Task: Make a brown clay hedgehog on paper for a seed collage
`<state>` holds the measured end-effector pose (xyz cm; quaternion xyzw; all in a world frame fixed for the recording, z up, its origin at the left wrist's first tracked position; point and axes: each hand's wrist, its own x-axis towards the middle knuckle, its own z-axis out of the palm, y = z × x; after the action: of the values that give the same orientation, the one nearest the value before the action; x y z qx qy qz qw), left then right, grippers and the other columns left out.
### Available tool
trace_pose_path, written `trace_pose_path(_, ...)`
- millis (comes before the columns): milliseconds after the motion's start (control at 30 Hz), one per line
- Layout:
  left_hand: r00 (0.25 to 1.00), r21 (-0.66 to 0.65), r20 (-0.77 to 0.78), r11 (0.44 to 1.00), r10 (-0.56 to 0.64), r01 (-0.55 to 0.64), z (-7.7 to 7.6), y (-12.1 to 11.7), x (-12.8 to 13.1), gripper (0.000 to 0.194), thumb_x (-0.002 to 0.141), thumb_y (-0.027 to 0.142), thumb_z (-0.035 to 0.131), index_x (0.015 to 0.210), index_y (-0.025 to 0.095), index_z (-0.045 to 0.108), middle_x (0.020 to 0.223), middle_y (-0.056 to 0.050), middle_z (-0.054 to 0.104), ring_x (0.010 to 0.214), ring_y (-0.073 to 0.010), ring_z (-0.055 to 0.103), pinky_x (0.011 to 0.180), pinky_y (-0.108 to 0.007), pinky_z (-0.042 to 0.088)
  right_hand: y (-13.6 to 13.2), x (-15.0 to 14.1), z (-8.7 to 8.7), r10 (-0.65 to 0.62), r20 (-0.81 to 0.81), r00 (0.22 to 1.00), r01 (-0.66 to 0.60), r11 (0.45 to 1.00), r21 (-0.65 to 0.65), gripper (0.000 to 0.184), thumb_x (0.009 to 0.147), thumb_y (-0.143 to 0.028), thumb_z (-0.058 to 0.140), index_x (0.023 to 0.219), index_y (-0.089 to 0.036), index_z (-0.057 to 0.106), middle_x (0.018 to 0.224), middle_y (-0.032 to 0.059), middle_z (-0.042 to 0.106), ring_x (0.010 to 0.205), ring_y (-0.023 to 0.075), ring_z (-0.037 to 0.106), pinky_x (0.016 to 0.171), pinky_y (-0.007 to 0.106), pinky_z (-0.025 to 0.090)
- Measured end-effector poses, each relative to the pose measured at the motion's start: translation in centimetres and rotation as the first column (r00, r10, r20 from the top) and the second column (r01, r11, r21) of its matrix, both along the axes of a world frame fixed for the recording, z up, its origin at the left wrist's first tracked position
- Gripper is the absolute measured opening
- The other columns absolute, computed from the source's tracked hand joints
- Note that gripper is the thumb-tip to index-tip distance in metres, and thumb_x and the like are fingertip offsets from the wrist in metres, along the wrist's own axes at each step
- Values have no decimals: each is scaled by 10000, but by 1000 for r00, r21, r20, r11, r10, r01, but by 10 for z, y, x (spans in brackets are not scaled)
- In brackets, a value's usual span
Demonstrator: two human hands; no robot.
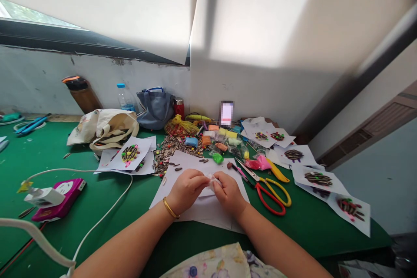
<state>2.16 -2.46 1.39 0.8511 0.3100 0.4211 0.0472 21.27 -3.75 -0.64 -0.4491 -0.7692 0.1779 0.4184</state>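
Observation:
My left hand [190, 190] and my right hand [228, 191] meet over white paper sheets [163, 202]. Both are closed, fingers pinching a small whitish piece [211, 181] that looks like crinkled clear wrapping; the fingers cover most of it. A few striped sunflower seeds [177, 169] lie on the paper, with a heap of seeds [172, 147] behind its left edge. Beyond my fingers sits a green lump [217, 157] of what looks like modelling clay. Right of my right hand are a dark-tipped pen-like tool [239, 171] and scissors with red and yellow handles [269, 193].
Colourful clay packets [224, 134] crowd the back. Seed-decorated sheets lie at right [321, 178] and left [130, 154]. A yellow cutter [276, 170], phone [227, 113], cloth bags [156, 110], bottles [125, 100] and a magenta power strip [61, 200] with a white cable [107, 215] surround the workspace.

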Motion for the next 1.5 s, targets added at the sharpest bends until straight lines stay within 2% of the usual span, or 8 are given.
trace_pose_path(167, 998, -85, 56, 996, 4, 0, -1, 0, 0, 110, 911, 189, 578, 925, 188, 687, 855, -56, 690, 814, -163, 626, 752, -293, 518, 0, 1, -1, -17, -3, 1000, 17, 1000, 3, 192, 913, -291, 425, 920, -199, 594, 816, 34, 631, 772, 190, 562, 711, 303, 427)
trace_pose_path(367, 998, -78, 65, 997, -7, 12, -7, 3, -2, 192, 884, 202, 628, 1063, 208, 698, 917, -66, 692, 823, -163, 628, 743, -290, 525, 1, 1, -2, -24, 3, 1000, 24, 1000, 21, 174, 907, -274, 435, 931, -198, 590, 823, 36, 631, 765, 186, 558, 692, 298, 417)
trace_pose_path(533, 998, -122, 65, 992, 7, 1, -4, 1, -2, 82, 887, 192, 619, 909, 188, 698, 853, -52, 686, 804, -162, 618, 748, -289, 513, 1, -1, -3, -13, 35, 999, 12, 1000, 29, 160, 888, -276, 474, 941, -192, 600, 839, 39, 638, 786, 193, 565, 719, 305, 422)
trace_pose_path(733, 998, -141, 56, 990, 8, 0, 0, 1, -1, 76, 900, 198, 596, 885, 192, 671, 835, -42, 676, 805, -165, 610, 751, -293, 501, 1, -2, -5, -37, 43, 998, 33, 996, 88, 136, 880, -269, 495, 938, -196, 593, 840, 34, 644, 784, 188, 573, 725, 304, 423)
trace_pose_path(1067, 997, -131, 73, 991, 17, -7, -5, 2, -3, 218, 899, 184, 596, 1095, 228, 683, 915, -55, 684, 836, -163, 625, 765, -293, 514, 1, -2, -4, -66, 24, 998, 64, 994, 85, 119, 877, -255, 509, 944, -197, 587, 849, 34, 647, 774, 184, 578, 716, 297, 427)
trace_pose_path(1233, 996, -105, 22, 991, 82, -79, -4, 2, -3, 87, 887, 230, 627, 940, 201, 691, 847, -49, 692, 800, -177, 630, 740, -300, 499, 0, -2, -4, -28, 18, 999, 27, 998, 51, 132, 880, -265, 523, 975, -204, 590, 878, 33, 656, 797, 188, 583, 727, 293, 434)
trace_pose_path(1333, 995, -88, 2, 991, 103, -103, -2, 2, -3, 80, 892, 252, 626, 864, 197, 678, 789, -36, 683, 747, -170, 618, 698, -291, 481, 0, -2, -3, -16, 19, 1000, 15, 999, 45, 141, 885, -269, 523, 990, -208, 595, 885, 31, 660, 798, 186, 584, 724, 291, 433)
trace_pose_path(1500, 995, -92, 60, 993, 78, -73, 0, 1, -3, 102, 909, 217, 587, 918, 202, 687, 822, -45, 671, 781, -167, 616, 719, -289, 499, 0, -3, -2, -12, 17, 1000, 11, 998, 55, 137, 891, -267, 514, 989, -205, 587, 890, 35, 655, 794, 185, 579, 723, 294, 434)
